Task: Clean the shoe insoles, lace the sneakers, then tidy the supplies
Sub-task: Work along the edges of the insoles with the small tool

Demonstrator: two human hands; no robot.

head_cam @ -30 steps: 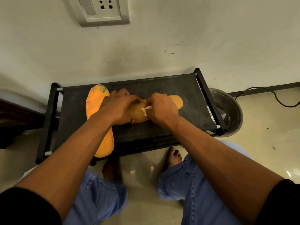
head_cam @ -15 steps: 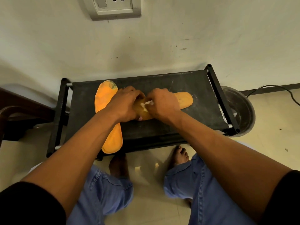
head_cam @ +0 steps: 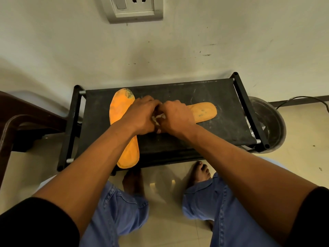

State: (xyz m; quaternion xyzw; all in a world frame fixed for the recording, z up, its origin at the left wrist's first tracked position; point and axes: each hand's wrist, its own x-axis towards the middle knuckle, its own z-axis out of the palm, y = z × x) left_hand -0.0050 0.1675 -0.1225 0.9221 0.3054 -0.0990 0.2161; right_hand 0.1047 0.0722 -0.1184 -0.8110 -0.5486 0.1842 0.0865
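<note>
In the head view we are looking down on a low black rack point(head_cam: 204, 138) standing against a pale wall point(head_cam: 195, 41), with a wall socket point(head_cam: 134, 8) at twelve o'clock. Two orange insoles are lying on the rack's top. The left insole point(head_cam: 118, 111) is running from eleven o'clock down toward six, its dirty toe end near the wall and its heel hanging just past the rack's near edge. The right insole point(head_cam: 203, 111) is lying crosswise, its free end pointing to three o'clock and its other end hidden under our hands.

Our left hand point(head_cam: 140, 116) is pressing down at the centre of the rack, fingers curled, covering the crosswise insole and overlapping the long one. Our right hand point(head_cam: 175, 118) is touching it at three o'clock, fingers closed on a small crumpled white wipe point(head_cam: 157, 119) that is showing in the gap between the two hands. Whether the left hand is gripping the insole or only pinning it, we cannot tell.

At three o'clock, beside the rack, a round metal bowl point(head_cam: 272, 122) is sitting on the tiled floor point(head_cam: 169, 229), with a dark cable point(head_cam: 302, 98) trailing past it. A brown chair point(head_cam: 21, 122) is standing at nine o'clock. At six o'clock our blue jeans point(head_cam: 222, 211) and bare feet are showing.
</note>
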